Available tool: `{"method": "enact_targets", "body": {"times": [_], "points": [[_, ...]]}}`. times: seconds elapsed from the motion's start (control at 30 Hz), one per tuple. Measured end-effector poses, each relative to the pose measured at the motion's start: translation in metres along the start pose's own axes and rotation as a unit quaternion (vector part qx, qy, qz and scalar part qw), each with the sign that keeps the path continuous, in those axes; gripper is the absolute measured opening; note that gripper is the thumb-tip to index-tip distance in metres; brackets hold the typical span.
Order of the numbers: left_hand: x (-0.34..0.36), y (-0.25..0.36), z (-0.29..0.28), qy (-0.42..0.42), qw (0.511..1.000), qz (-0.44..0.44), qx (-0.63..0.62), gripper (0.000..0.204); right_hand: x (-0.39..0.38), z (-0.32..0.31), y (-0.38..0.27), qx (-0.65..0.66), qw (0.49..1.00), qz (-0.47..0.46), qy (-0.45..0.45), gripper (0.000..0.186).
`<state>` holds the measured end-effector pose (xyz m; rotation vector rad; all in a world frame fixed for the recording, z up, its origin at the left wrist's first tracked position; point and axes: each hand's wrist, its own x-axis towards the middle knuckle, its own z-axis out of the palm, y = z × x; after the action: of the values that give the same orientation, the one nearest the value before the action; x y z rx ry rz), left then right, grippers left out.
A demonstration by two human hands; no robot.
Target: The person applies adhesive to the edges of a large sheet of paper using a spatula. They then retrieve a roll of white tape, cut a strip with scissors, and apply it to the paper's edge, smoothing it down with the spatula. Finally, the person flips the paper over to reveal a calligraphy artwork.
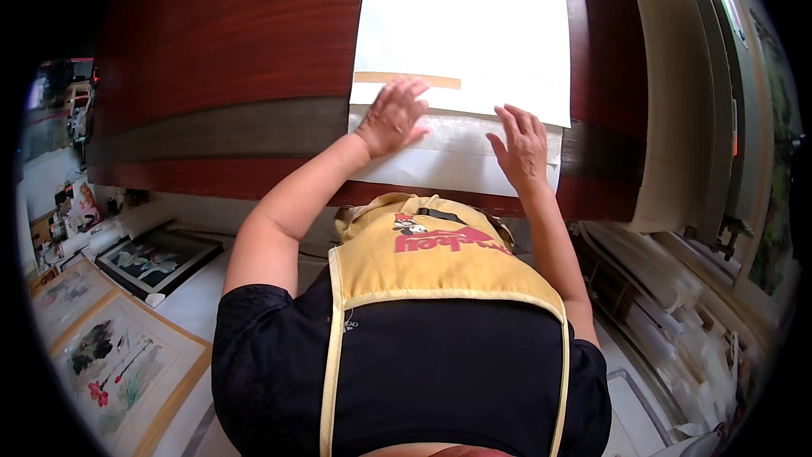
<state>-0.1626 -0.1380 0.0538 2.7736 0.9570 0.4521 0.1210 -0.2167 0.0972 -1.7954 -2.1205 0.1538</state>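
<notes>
My left hand (394, 117) is over the left part of the white paper, just below a narrow tan strip (444, 83), with fingers loosely spread and nothing visibly held. My right hand (521, 145) hovers at or rests on the paper's right side, fingers apart; contact is unclear. Between my hands, the large white sheet (465, 17) ends above a pale, mottled band (457, 137), with another white sheet edge (448, 173) below it at the table's near side.
The dark red wooden table (211, 25) has a long metal rail (719, 101) at its right. Paintings (118, 372) and a framed picture (156, 262) lie at lower left; rolled papers and plastic wrapping (677, 313) are at lower right.
</notes>
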Motion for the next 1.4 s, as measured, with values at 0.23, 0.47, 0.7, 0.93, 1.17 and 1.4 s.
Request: {"method": "enact_targets", "body": {"times": [0.23,0.47,0.7,0.93,1.17,1.4], "points": [[-0.032,0.05,0.04,0.024,0.999,0.037,0.007,0.086,0.04,0.039,0.018,-0.023,0.991,-0.125,-0.048,0.033],[-0.039,0.053,0.038,0.107,0.991,0.034,0.067,0.073,0.044,0.009,0.008,-0.035,0.983,-0.168,-0.059,0.013],[-0.031,0.058,0.022,0.093,0.995,0.031,0.023,0.065,0.023,0.017,0.006,-0.035,0.98,-0.158,-0.112,0.011],[0.002,0.037,-0.002,-0.025,0.994,-0.092,-0.043,0.048,0.027,0.016,0.003,-0.007,0.984,-0.064,-0.164,0.017],[0.027,0.013,-0.03,-0.12,0.969,-0.14,-0.165,0.032,0.041,0.006,0.01,0.015,0.968,-0.065,-0.242,0.022],[0.022,-0.006,-0.024,-0.154,0.957,-0.116,-0.217,0.025,0.043,0.006,0.012,0.043,0.966,-0.059,-0.248,0.021]]}}
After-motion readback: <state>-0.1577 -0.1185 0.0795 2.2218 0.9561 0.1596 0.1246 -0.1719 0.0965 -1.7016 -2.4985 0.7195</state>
